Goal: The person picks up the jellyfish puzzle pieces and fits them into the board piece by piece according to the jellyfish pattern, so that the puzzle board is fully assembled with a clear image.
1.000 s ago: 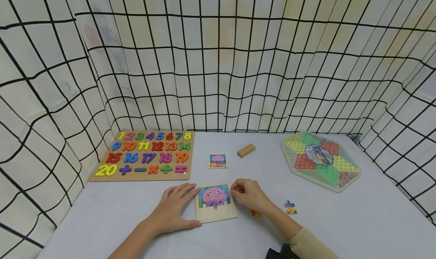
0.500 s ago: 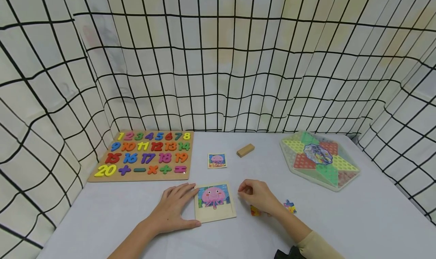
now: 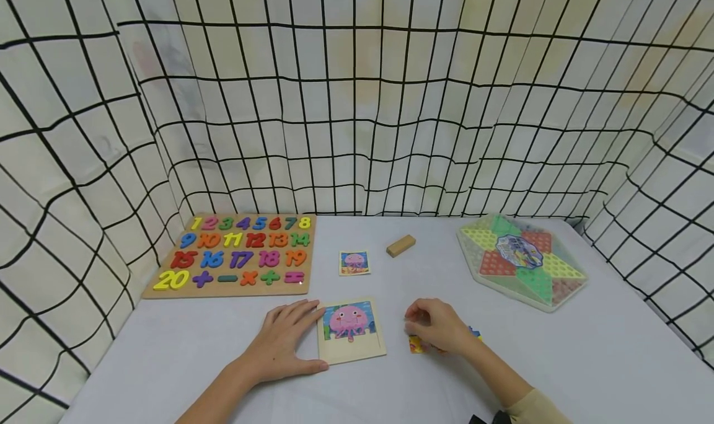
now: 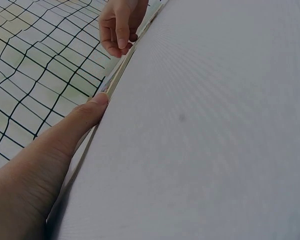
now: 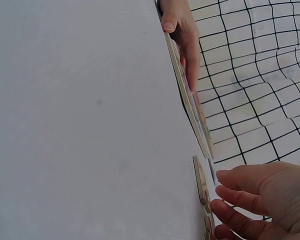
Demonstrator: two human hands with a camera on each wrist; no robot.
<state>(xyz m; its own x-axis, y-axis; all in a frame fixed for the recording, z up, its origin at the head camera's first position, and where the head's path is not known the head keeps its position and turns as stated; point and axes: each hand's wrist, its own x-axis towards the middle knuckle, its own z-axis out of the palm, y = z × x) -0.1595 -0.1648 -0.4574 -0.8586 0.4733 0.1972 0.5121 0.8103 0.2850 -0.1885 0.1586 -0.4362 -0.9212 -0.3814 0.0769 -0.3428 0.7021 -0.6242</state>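
Noted at far left on the white cloth-covered tabletop (image 3: 184, 343): tan wooden board with coloured numerals (image 3: 256, 278), apart from the work. Next, left hand (image 3: 287, 343): fingers extended and spread along the left edge of a pale, near-square wooden puzzle frame (image 3: 354, 351), touching at the far and near corners, not wrapped round. Frame flat on the tabletop, without marked long axis; pink sea creature printed in the upper part, plain wood in the lower. Behind it: small card with similar pink print (image 3: 354, 263); farther right, rectangular tan wooden block (image 3: 401, 246).

Right of the frame, across a gap: yellow-and-red jigsaw piece (image 3: 415, 345), partly covered by the right hand (image 3: 440, 328). Right fingers loosely bent, thumb and forefinger apart, nothing visible between. Governing relation: piece just below the right fingertips, on the wearer's side; frame off to their left; right hand clearly nearer to the piece. Long axis of the piece: cannot be told. Past the wrist, blue jigsaw piece (image 3: 475, 333), mostly hidden; at far right, hexagonal transparent game box (image 3: 521, 263).

Left wrist view: adds thumb against the frame's edge. Right wrist view: adds loose pieces edge-on beside the fingertips, otherwise masked in the head view; contact uncertain. Printed faces legible from the head view only.
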